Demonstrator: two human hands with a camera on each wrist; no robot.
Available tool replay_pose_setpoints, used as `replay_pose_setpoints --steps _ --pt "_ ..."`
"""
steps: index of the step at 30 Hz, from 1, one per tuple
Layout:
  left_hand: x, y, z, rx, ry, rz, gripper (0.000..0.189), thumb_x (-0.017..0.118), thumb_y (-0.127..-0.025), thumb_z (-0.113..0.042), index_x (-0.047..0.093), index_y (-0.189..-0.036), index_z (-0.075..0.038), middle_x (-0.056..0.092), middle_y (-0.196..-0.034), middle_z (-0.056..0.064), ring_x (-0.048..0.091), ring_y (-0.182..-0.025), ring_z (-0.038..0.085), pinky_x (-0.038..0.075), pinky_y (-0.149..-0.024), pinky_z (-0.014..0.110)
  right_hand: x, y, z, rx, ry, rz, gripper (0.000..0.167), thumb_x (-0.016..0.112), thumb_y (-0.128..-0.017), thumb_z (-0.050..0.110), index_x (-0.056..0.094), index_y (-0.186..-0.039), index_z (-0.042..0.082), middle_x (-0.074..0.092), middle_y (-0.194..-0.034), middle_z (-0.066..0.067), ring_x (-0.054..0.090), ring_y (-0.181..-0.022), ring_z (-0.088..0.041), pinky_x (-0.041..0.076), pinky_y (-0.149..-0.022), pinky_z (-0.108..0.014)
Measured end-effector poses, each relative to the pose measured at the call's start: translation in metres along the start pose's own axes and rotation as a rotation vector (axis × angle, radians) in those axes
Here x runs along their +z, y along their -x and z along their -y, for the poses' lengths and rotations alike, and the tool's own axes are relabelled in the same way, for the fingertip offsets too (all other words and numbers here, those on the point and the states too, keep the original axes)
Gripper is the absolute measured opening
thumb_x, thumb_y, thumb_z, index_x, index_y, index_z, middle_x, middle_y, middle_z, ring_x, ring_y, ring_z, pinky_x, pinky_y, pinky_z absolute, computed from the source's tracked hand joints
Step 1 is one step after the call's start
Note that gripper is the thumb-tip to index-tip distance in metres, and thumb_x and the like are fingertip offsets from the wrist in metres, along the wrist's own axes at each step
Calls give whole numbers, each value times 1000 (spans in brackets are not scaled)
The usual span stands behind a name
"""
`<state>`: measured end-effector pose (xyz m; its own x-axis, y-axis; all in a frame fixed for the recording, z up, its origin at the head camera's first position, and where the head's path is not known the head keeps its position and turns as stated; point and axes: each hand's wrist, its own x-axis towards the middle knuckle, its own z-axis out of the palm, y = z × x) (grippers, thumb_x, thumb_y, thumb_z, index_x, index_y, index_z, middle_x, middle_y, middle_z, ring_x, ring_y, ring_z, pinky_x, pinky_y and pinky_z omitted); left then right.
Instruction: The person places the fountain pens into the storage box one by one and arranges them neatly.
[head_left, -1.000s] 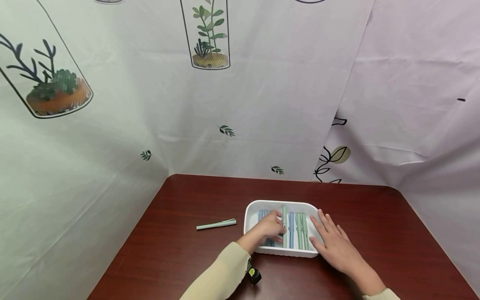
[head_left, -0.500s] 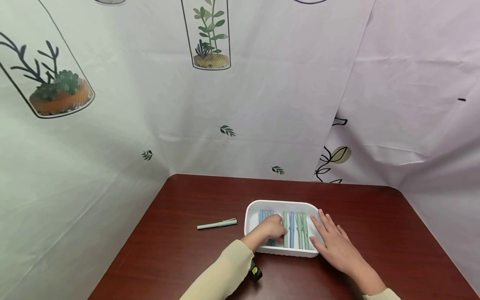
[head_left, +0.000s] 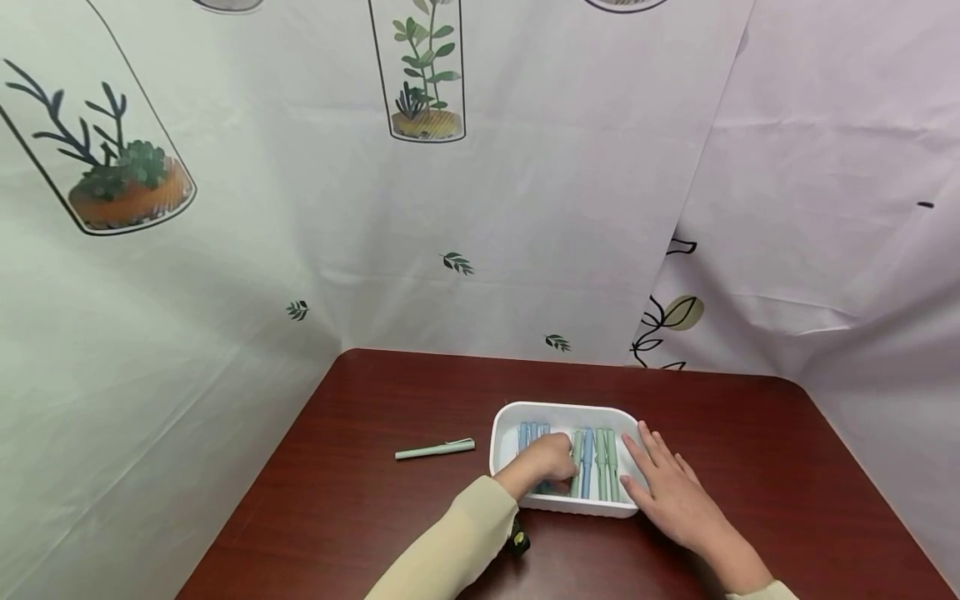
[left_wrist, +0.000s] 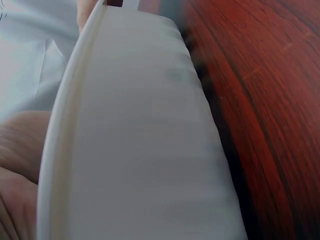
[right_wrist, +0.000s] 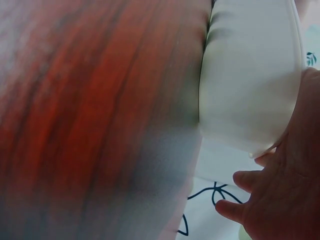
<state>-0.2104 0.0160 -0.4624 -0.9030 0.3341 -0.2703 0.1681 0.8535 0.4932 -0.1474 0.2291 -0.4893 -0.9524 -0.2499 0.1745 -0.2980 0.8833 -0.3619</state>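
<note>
A white tray (head_left: pixel 566 505) on the table holds a row of capped pens. My left hand (head_left: pixel 551 458) reaches in over its near wall, fingers curled down at a light green pen (head_left: pixel 577 457); its fingertips are hidden. Right of that pen lie a blue pen (head_left: pixel 587 462) and two more green ones. Several blue pens (head_left: pixel 532 431) lie to the left, partly covered by the hand. My right hand (head_left: pixel 670 492) rests with spread fingers against the tray's right end. In the right wrist view, its fingers (right_wrist: pixel 249 179) lie along the tray wall (right_wrist: pixel 250 85).
Another light green pen (head_left: pixel 435 449) lies on the dark red table (head_left: pixel 337 508), left of the tray. A black wrist device (head_left: pixel 517 537) hangs under the left sleeve (head_left: pixel 457 542). Patterned white cloth (head_left: pixel 525 250) stands behind the table.
The green pen at my left hand has come down level with the others and slid right, close to the blue pen. My left hand moved slightly right with it. The right hand stays put.
</note>
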Motion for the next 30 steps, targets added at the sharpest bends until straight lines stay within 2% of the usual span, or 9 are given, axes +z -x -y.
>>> replay_pose_setpoints --steps 5,7,9,12,14,17,19,24,30 --pt "0 3 2 -3 1 6 31 68 -89 -6 57 -60 -8 57 -48 2 55 -48 16 44 -58 25 1 0 -1 0 -1 2 64 57 -102 42 40 -156 13 23 -165 -21 26 -148 -49 25 -110 -71" --pt "-2 5 2 11 -16 -3 25 67 -88 -4 60 -63 -6 55 -48 0 55 -47 15 44 -58 24 1 0 -1 1 -1 3 64 57 -102 42 40 -156 13 23 -165 -21 26 -148 -49 25 -110 -71" --pt "-6 8 3 27 -14 -19 8 65 -87 -2 69 -80 0 57 -51 -2 57 -47 13 48 -63 23 1 0 -1 2 -4 2 64 57 -102 42 41 -156 13 23 -165 -21 25 -148 -49 26 -110 -71" --pt "-14 12 5 58 45 -35 26 62 -90 -1 68 -114 5 63 -59 -2 62 -50 10 51 -68 23 0 0 -1 5 -7 3 64 57 -102 43 40 -156 13 23 -166 -20 25 -148 -48 25 -110 -71" --pt "-19 15 8 80 98 -49 38 60 -92 -2 62 -129 4 66 -66 -2 62 -53 9 51 -67 23 0 0 -1 4 -5 2 65 57 -102 44 40 -156 13 22 -166 -20 25 -148 -48 25 -111 -71" --pt "-28 19 15 128 136 -89 36 64 -95 -6 61 -130 0 68 -80 -2 60 -63 7 49 -62 23 0 0 -1 1 1 -2 65 57 -102 45 40 -157 13 22 -166 -19 25 -149 -48 25 -111 -71" --pt "-35 23 21 168 141 -127 36 66 -95 -9 62 -131 -2 70 -90 -1 62 -72 8 49 -65 23 0 0 -1 -2 4 -4 65 57 -102 44 40 -157 13 23 -166 -20 25 -148 -47 25 -111 -71" --pt "-53 31 39 256 142 -196 39 65 -97 -10 59 -134 -5 71 -113 6 68 -99 17 55 -81 28 1 0 -1 -3 7 -3 65 57 -102 43 40 -157 14 23 -166 -20 25 -148 -48 25 -111 -71" --pt "-76 41 62 312 154 -228 42 63 -99 -12 56 -140 -5 64 -133 10 65 -118 27 54 -97 42 1 0 -1 2 12 -1 65 57 -102 44 40 -156 13 23 -165 -20 25 -149 -47 25 -111 -71"
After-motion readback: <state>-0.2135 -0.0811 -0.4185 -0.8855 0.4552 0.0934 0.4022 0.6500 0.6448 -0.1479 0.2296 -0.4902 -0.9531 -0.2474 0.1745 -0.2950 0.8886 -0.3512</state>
